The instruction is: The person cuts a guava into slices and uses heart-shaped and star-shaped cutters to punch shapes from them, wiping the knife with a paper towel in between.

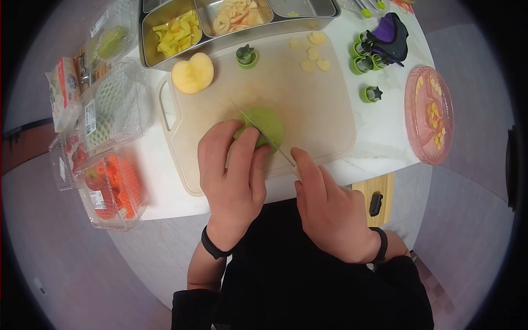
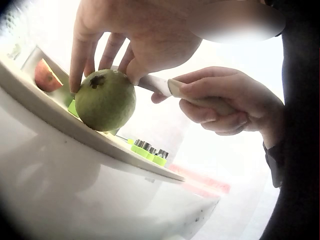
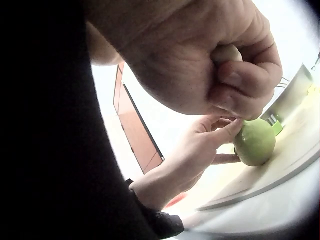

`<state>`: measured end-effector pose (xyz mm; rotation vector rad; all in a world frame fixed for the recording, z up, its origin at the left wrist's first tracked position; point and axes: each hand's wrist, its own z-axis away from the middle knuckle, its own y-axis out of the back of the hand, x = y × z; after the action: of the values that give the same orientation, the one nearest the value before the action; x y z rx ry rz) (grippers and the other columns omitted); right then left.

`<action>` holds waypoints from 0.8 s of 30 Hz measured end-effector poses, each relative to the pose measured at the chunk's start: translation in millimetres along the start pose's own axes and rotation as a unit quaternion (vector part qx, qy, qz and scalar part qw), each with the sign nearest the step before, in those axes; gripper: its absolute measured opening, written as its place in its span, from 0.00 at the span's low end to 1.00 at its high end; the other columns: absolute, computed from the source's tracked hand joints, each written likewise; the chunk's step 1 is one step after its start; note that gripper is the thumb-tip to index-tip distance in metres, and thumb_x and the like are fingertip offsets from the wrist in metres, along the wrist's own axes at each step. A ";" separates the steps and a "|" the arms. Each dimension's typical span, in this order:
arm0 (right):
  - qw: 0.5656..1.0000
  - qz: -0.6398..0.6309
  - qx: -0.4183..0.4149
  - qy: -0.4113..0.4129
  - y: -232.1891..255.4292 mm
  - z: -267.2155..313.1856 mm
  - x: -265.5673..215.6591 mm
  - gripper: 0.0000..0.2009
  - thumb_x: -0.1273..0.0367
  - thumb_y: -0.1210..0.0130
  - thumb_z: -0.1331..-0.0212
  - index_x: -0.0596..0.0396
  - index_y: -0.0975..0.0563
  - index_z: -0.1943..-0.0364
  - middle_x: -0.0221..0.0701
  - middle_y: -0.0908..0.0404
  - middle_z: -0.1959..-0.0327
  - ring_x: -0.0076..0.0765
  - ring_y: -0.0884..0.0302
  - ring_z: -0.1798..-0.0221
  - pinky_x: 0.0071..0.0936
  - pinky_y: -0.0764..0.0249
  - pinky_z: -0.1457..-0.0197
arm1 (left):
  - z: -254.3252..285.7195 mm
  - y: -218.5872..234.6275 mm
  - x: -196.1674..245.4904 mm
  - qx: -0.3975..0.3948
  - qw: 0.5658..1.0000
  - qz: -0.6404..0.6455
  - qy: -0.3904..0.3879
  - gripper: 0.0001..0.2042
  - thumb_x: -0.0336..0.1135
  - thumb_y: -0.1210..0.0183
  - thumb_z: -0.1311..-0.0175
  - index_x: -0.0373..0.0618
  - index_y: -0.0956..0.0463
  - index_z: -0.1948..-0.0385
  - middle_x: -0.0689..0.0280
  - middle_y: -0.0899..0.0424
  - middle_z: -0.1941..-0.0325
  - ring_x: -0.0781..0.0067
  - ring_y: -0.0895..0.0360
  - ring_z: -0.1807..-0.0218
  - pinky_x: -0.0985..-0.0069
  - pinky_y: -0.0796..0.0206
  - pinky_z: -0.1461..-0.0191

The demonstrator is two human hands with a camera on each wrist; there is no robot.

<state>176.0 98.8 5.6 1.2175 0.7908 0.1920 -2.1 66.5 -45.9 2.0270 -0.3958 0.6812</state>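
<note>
A whole green guava (image 1: 271,121) sits on the beige cutting board (image 1: 324,126). My left hand (image 1: 234,173) holds it from above, fingertips on its side and top. My right hand (image 1: 333,214) grips a small knife (image 2: 156,85) by its pale handle, and the blade lies across the top of the guava. In the left wrist view the guava's dark blossom end (image 2: 98,81) faces the camera. A cut piece of apple (image 1: 192,73), pale flesh up, a green-rimmed cutter (image 1: 246,56) and several thin pale cut-out slices (image 1: 313,53) lie farther back on the board.
Behind the board stands a sectioned steel container (image 1: 242,32) with cut fruit. Several green-rimmed cutters (image 1: 363,65) and a purple-black item (image 1: 388,38) lie at right, near a pink round lidded tray (image 1: 429,115). Clear plastic fruit boxes (image 1: 113,104) line the left edge.
</note>
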 end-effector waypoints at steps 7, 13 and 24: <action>1.000 0.022 -0.020 -0.005 0.5 0.0 0.2 0.27 0.73 0.40 0.31 0.58 0.30 0.28 0.36 0.15 0.57 0.44 0.16 0.71 0.35 0.22 0.72 | 0.0 -0.7 -0.3 0.000 1.000 -0.004 -0.004 0.16 0.24 0.29 0.40 0.40 0.16 0.49 0.53 0.19 0.42 0.44 0.21 0.42 0.55 0.27 0.39; 0.998 0.036 0.048 0.031 -5.9 -0.8 5.5 0.23 0.68 0.42 0.28 0.62 0.28 0.32 0.29 0.25 0.72 0.30 0.22 0.84 0.30 0.27 0.82 | -1.0 -1.4 -0.4 0.001 1.000 0.001 -0.004 0.15 0.24 0.29 0.41 0.40 0.16 0.52 0.54 0.19 0.43 0.44 0.21 0.41 0.56 0.27 0.39; 0.997 0.070 0.021 0.021 -3.1 -0.7 4.7 0.12 0.63 0.40 0.26 0.55 0.28 0.52 0.30 0.25 0.75 0.34 0.22 0.84 0.32 0.27 0.83 | -2.8 -2.3 1.5 0.011 1.000 0.010 -0.010 0.11 0.20 0.30 0.40 0.39 0.16 0.56 0.55 0.16 0.44 0.50 0.19 0.43 0.61 0.25 0.41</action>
<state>178.1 100.7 0.7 1.3134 0.7505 0.3172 -0.6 70.1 -45.5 2.0546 -0.4234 0.6797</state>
